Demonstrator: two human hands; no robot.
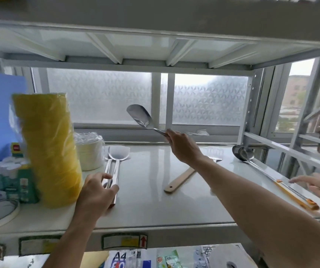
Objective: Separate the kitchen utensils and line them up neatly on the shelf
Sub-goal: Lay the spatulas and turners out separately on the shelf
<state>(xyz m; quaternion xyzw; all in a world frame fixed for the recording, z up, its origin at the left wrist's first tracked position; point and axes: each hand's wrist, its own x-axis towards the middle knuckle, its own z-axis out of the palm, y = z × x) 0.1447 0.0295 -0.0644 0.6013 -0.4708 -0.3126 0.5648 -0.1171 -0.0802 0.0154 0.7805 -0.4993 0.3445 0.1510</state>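
My right hand holds a steel spatula by its handle, lifted above the white shelf with the blade pointing up and to the left. My left hand grips the handles of two steel spatulas lying side by side on the shelf's left part, heads toward the window. A wooden-handled utensil lies slanted in the middle, its head partly hidden by my right forearm. Two ladles with long orange-tipped handles lie along the right side.
A tall yellow wrapped stack stands at the left, with white plates behind it and boxed items beside it. Another person's hand reaches in at the right edge near the ladle handles. A frosted window closes the back.
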